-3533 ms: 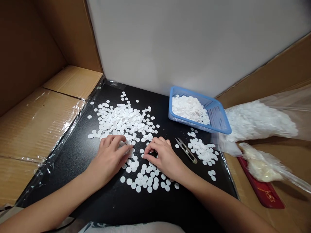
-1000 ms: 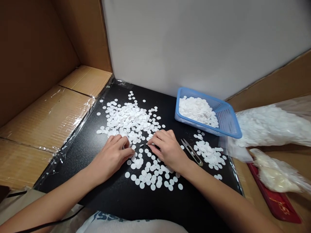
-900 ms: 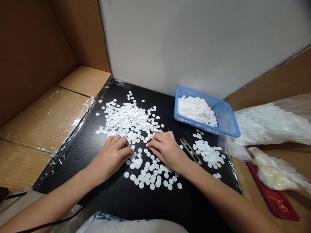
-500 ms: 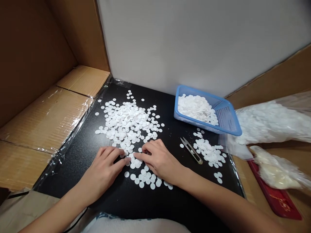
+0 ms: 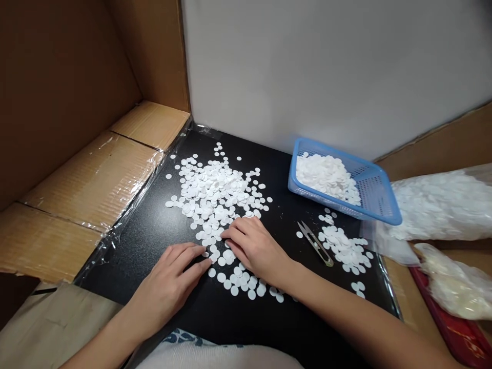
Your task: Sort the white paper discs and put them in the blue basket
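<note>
A heap of small white round discs [image 5: 215, 187] lies loosely spread on the black tabletop [image 5: 142, 225]. At the near edge of the heap, my left hand [image 5: 172, 277] rests with its thumb and fingers apart, the tips beside a few discs. My right hand [image 5: 261, 251] bends over the discs to the right of it, fingertips touching the heap's lower end. Its fingers lie close together and partly hide the thumb; no disc shows in its grasp. Closer to me is a smaller scatter of discs [image 5: 242, 280], partly under my right wrist.
A blue plastic basket [image 5: 346, 205] holding more discs stands at the back right. Thread snips [image 5: 315, 244] lie before it, beside a small disc pile [image 5: 346, 251]. Filled plastic bags [image 5: 442, 205] and a red item [image 5: 453, 328] are at right. Cardboard [image 5: 92, 174] borders the left.
The view has shifted, so everything appears farther right. My hands have drawn apart slightly; the right has moved forward onto the heap, the left stays nearer me.
</note>
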A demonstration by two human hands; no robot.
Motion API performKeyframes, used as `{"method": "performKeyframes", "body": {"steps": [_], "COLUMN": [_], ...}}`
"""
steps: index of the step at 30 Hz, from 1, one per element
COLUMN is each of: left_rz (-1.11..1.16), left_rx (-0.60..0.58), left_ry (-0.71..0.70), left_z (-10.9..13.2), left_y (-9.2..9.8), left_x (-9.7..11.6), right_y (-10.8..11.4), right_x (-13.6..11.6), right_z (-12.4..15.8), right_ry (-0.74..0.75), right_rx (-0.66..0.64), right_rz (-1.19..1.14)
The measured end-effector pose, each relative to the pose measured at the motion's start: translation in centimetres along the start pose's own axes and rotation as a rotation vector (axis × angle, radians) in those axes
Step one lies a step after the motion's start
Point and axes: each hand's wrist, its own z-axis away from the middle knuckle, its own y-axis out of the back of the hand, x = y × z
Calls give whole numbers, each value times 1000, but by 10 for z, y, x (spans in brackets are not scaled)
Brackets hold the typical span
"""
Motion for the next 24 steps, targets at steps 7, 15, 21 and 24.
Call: {"method": "performKeyframes", "body": {"steps": [7, 15, 21, 24], "left_rz": [40, 0, -64, -107], "left_rx": [125, 161, 64, 26], "left_ry": [112, 97, -60, -87], "left_z": [-1, -16, -12, -8], "left_y": [-3, -3, -15, -21], "left_x": [-1, 4, 10, 12], "right_y": [-6, 3, 24, 29], "right_x": [7, 6, 4, 6], "right_z": [-9, -13, -14, -15], "right_ry": [-31, -68, -421, -451], "right_rx": [5, -20, -203, -239], "right_rz": [-11, -63, -152, -120]}}
